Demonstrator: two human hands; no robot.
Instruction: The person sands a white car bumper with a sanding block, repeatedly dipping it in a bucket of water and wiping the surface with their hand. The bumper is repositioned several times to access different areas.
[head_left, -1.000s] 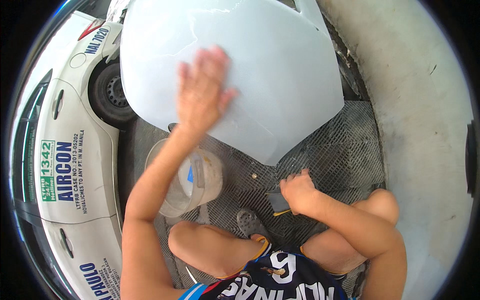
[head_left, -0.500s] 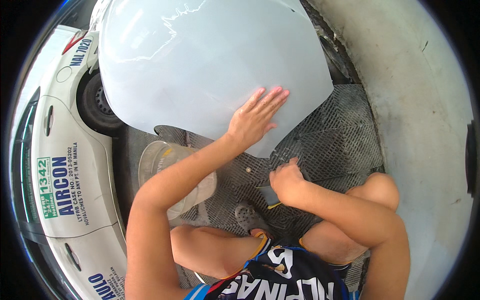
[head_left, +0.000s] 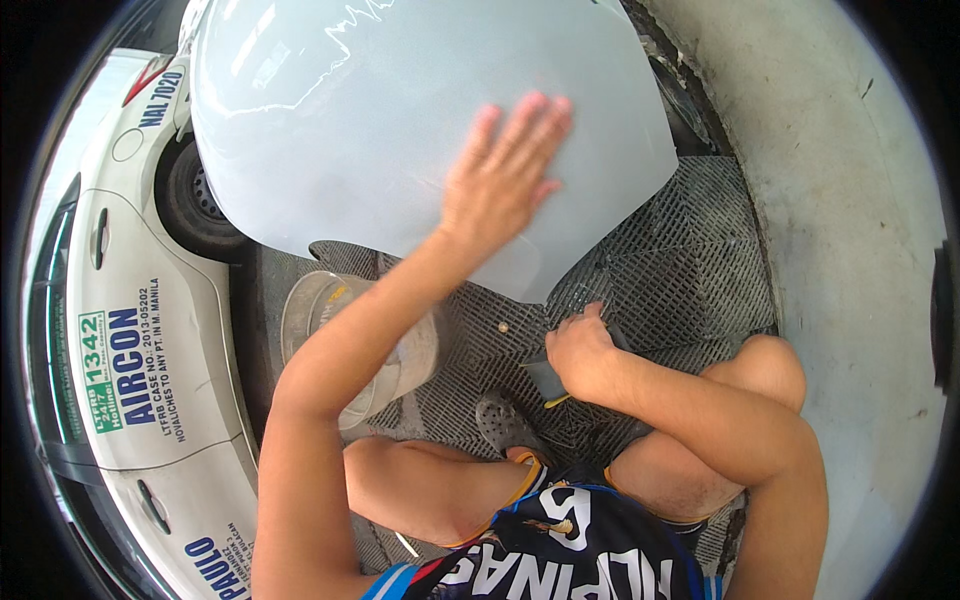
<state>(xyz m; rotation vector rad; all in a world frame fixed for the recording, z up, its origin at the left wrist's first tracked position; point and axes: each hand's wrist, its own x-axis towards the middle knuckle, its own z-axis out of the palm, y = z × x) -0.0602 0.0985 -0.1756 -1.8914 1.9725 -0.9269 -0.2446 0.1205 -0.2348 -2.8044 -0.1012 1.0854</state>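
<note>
A large glossy pale-grey car panel (head_left: 350, 150) fills the upper middle of the head view. Over it lies my left hand (head_left: 500, 190), flat with fingers stretched out and smeared by motion; whether it touches the panel I cannot tell. My right hand (head_left: 580, 350), below the panel's near corner, is closed round a dark grey flat piece with a yellow edge (head_left: 549, 382). That piece is partly hidden by the fingers, so its exact kind does not show. Beneath my left forearm stands a translucent plastic bucket (head_left: 400, 375), partly covered by the arm.
To the left is a parked white car (head_left: 150, 230) with a dark wheel (head_left: 195, 200). A pale curved surface (head_left: 850, 250) runs down the right side. Patterned dark matting (head_left: 690, 240) covers the floor, with a grey clog (head_left: 505, 425) on my foot and a small round bit (head_left: 503, 328) near it.
My left hand has moved up the panel, away from me, and slightly left. The right hand keeps its hold on the grey piece and has shifted only a little.
</note>
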